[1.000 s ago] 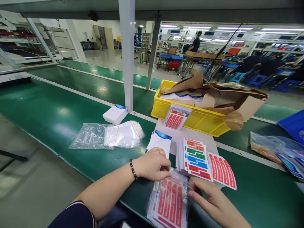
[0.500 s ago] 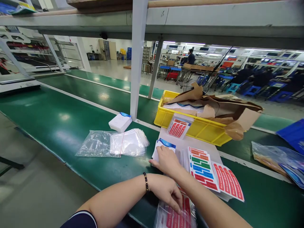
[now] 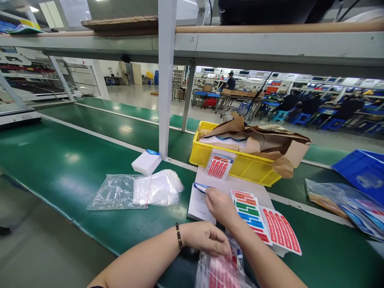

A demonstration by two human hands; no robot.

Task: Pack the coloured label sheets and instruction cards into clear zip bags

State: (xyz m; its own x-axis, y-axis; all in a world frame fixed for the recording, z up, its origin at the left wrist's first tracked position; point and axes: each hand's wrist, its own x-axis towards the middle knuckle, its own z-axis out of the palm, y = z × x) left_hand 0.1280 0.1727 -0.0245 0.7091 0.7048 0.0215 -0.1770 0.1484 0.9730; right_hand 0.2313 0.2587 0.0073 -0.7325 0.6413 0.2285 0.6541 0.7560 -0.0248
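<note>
Head view: the right hand [image 3: 221, 206], at the bag [image 3: 222, 275] a second ago, now pinches the top card [image 3: 200, 187] at frame centre, its blue end parting from the stack [image 3: 198, 206]; the left hand's [image 3: 207, 239] fingertips pinch the bag, bottom centre.

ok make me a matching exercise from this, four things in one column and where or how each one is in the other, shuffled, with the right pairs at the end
Things
1. left hand
2. right hand
3. yellow bin
4. multicoloured labels

Place or state
a. has brown paper inside and over its rim
b. at the blue-edged white cards
c. lying just left of the fanned red labels
d. at the clear bag with red labels inside

Right pairs: 1-d, 2-b, 3-a, 4-c
</note>
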